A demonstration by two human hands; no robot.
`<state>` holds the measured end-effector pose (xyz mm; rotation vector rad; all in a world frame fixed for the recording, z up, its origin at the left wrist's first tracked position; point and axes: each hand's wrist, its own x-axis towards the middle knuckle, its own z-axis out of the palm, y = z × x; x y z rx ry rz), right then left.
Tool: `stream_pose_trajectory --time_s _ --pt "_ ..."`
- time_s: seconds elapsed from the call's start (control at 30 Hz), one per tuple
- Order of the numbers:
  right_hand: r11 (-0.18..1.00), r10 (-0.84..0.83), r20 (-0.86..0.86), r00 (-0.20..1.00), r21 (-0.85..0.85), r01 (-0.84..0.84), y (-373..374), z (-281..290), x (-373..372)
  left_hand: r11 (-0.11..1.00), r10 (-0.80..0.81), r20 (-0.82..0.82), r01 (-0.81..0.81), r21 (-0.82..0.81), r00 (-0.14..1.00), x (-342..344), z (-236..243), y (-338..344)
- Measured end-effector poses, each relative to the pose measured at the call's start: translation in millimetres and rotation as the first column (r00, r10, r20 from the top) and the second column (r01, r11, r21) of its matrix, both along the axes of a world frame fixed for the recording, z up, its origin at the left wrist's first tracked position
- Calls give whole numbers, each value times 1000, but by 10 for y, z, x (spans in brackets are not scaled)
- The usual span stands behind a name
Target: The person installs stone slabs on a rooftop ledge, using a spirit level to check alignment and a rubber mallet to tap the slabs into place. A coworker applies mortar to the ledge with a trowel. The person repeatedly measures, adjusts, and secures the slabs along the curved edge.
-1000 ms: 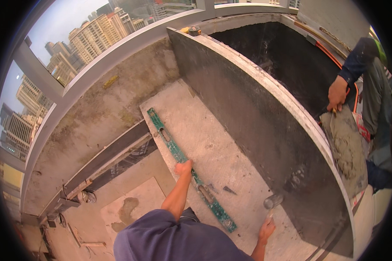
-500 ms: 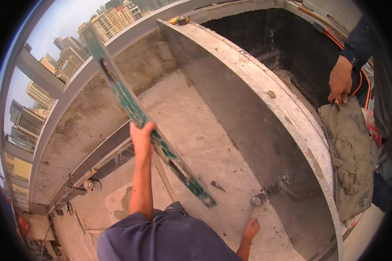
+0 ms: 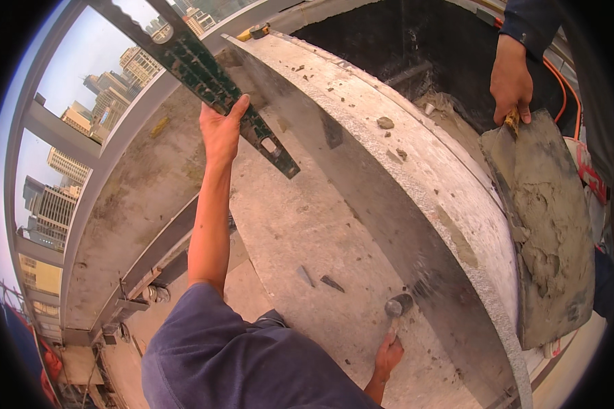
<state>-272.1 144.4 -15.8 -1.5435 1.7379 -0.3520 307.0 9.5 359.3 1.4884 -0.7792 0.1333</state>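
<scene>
My left hand is wrapped round a long, dark green spirit level, lifted at an angle toward the upper left, with its lower end over the concrete surface. My right hand grips a mallet by its handle, low at the centre right; the round, dark head is beside the foot of a dark upright panel. The panel's pale, rough top edge carries small stone crumbs. Small dark fragments lie on the concrete surface.
At the right, a co-worker's hand grips something yellow on a slab spread with grey mortar. Behind the panel are a black-lined recess and orange hose. A yellow-and-black tool sits at the panel's far end. Window framing borders the left.
My left hand has lifted the level off the concrete and raised it up and leftward. The mallet stays low in my right hand. The co-worker's slab appears larger, farther into view at the right.
</scene>
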Motion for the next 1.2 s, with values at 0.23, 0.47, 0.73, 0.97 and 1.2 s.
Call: stream_pose_trajectory --time_s 0.23,0.47,0.73,0.97,1.2 --pt "998 -9 -33 999 69 11 -31 79 19 999 -27 77 25 29 997 95 -60 -473" --pt "997 -37 23 999 67 36 -47 89 45 996 -90 19 89 22 996 353 -222 -666" --pt "994 -61 20 998 91 59 -77 136 76 1000 -22 -11 22 22 1000 532 -327 -711" --pt "1000 -10 76 997 -2 10 -57 80 5 972 -170 -176 136 -191 970 592 -419 -825" --pt "996 -21 86 996 83 14 -79 122 -10 967 -178 -194 135 -214 965 610 -340 -840"
